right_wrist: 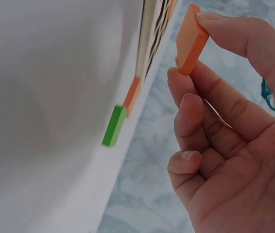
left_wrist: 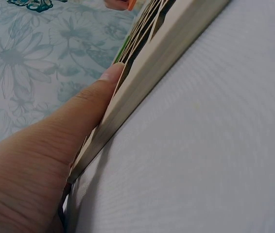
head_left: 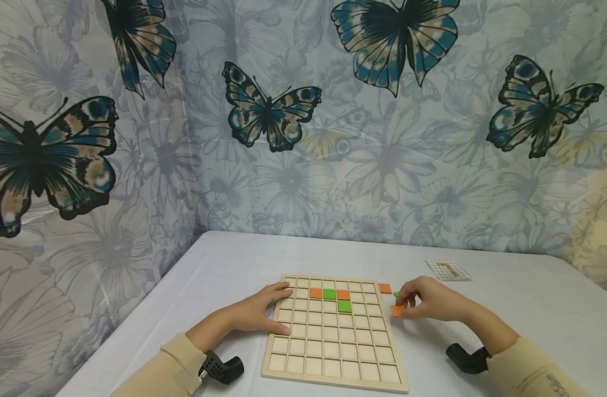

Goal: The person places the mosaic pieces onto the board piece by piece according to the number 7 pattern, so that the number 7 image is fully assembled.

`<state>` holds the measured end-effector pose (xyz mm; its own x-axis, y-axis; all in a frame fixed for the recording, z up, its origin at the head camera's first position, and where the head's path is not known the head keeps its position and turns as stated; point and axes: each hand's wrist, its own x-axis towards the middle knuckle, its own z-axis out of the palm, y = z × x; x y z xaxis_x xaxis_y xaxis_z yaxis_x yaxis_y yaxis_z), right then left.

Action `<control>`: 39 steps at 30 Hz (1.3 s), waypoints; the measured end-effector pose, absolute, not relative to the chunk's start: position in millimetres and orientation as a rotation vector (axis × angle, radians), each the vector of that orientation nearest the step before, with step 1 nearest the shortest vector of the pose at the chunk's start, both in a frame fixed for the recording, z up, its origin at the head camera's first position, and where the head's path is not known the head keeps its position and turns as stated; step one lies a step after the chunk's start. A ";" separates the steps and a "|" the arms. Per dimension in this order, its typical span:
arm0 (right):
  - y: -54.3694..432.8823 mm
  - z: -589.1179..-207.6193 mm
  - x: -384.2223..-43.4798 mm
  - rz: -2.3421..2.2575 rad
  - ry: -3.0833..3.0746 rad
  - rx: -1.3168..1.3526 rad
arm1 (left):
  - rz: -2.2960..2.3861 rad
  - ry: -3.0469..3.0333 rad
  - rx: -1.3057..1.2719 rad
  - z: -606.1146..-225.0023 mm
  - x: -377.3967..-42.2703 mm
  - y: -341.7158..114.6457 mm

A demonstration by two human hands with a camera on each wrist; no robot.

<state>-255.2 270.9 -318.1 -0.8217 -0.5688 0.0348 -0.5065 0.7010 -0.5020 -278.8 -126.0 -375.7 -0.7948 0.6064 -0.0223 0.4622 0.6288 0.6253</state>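
A light wooden grid board (head_left: 333, 384) lies on the table before me. My left hand (head_left: 253, 313) rests over its left edge, fingers spread at the top and thumb lower down on the grid; in the left wrist view the thumb (left_wrist: 91, 99) lies along the board's edge. Off the right side, my right hand (head_left: 434, 299) pinches an orange square tile (right_wrist: 190, 41) between thumb and fingertips. Set in the upper rows are an orange tile (head_left: 316, 293), a green tile (head_left: 329, 294), another orange tile (head_left: 343, 295) and, below that, another green tile (head_left: 344, 306).
By the board's upper right corner lies a loose orange tile (head_left: 385, 288), with a loose green tile (right_wrist: 113, 126) near it, partly behind my right hand in the head view. Farther back sits a card with a printed grid (head_left: 448, 271). A butterfly-patterned curtain (head_left: 293, 193) hangs behind the table.
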 end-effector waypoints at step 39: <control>187.0 -312.2 -269.1 -0.627 2.689 -1.070 | 0.905 2.632 0.873 -375.2 -278.0 -125.7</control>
